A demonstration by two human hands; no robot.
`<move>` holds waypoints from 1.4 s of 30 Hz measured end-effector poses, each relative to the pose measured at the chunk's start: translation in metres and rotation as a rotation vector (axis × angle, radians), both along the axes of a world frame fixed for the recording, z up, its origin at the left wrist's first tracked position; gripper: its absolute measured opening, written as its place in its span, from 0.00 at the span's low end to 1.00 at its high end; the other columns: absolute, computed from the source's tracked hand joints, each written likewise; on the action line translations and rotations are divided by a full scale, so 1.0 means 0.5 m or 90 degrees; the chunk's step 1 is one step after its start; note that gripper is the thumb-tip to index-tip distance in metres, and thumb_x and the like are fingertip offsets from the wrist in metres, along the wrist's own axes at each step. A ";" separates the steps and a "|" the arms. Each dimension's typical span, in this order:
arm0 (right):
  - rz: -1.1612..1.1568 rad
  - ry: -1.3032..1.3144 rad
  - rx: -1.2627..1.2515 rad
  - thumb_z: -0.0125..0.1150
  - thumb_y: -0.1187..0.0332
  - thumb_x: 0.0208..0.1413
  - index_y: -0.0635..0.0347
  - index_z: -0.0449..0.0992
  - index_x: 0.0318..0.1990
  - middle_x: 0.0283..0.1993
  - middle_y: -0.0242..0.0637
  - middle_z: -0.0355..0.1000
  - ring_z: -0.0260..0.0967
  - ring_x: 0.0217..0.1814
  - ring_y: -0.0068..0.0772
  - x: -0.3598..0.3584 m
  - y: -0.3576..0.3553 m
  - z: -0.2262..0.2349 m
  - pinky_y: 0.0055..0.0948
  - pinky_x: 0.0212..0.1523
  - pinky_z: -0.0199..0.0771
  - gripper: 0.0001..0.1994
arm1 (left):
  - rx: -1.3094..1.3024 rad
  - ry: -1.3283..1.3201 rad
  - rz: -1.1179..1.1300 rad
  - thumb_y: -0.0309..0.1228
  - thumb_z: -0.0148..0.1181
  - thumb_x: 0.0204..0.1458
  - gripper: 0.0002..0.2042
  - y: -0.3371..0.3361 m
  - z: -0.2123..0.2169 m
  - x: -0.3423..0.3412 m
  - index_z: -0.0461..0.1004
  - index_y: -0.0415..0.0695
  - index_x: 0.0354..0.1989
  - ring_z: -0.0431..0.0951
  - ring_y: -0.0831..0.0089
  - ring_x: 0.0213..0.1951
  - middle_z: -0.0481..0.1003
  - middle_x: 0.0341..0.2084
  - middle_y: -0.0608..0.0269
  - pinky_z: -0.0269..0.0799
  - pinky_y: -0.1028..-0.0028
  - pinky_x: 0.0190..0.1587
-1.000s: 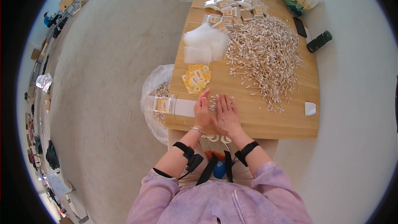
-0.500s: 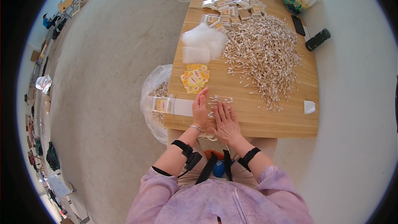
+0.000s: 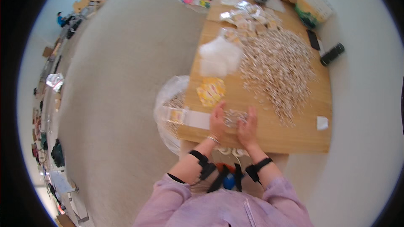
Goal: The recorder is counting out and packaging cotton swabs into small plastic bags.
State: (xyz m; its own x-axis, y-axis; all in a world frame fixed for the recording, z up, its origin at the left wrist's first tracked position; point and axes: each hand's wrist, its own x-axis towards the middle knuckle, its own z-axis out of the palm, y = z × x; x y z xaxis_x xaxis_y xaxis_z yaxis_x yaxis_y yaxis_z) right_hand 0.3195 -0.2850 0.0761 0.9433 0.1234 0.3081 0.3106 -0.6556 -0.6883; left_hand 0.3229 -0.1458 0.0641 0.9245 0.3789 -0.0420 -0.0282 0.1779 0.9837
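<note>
A small row of cotton swabs (image 3: 232,118) lies on the wooden table near its front edge, between my two hands. My left hand (image 3: 217,121) stands on edge at the swabs' left ends, fingers stretched out. At their right ends my right hand (image 3: 248,127) is held the same way, fingers straight and the thumb toward the swabs. Both hands are open, and motion blurs the view. Left of my left hand lies a white strip (image 3: 198,119), with a clear packet of swabs (image 3: 176,116) at its outer end. Yellow printed cards (image 3: 211,91) are piled just beyond.
A large heap of loose swabs (image 3: 280,69) covers the table's right middle. Clear bags (image 3: 221,59) lie left of it, filled packets (image 3: 252,19) behind. A black phone (image 3: 313,40) and dark bottle (image 3: 332,54) are by the wall. A plastic sack (image 3: 166,96) hangs beside the table's left edge.
My right hand has lifted off the swabs, moved right and turned on edge. The swabs are gathered between both palms. The whole view has shifted, so the table appears lower and farther right.
</note>
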 end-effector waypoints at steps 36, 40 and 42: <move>-0.054 0.094 0.403 0.38 0.65 0.65 0.66 0.65 0.55 0.61 0.47 0.63 0.54 0.68 0.42 0.022 0.032 0.013 0.35 0.66 0.49 0.17 | -0.102 -0.031 -0.098 0.45 0.36 0.65 0.25 -0.007 0.015 -0.006 0.62 0.34 0.58 0.62 0.69 0.60 0.64 0.57 0.54 0.52 0.70 0.65; 0.017 0.119 0.362 0.38 0.64 0.65 0.67 0.63 0.56 0.63 0.49 0.60 0.49 0.70 0.44 0.013 0.031 0.016 0.35 0.68 0.47 0.18 | -0.034 -0.030 -0.097 0.46 0.36 0.64 0.27 -0.045 0.027 -0.019 0.61 0.34 0.59 0.60 0.69 0.62 0.63 0.58 0.55 0.50 0.71 0.65; 0.018 0.120 0.374 0.38 0.63 0.65 0.67 0.63 0.56 0.63 0.49 0.59 0.49 0.70 0.44 0.004 0.030 0.021 0.36 0.68 0.46 0.19 | -0.028 -0.027 -0.096 0.46 0.36 0.64 0.27 -0.042 0.030 -0.024 0.61 0.34 0.59 0.60 0.69 0.62 0.63 0.58 0.55 0.50 0.71 0.65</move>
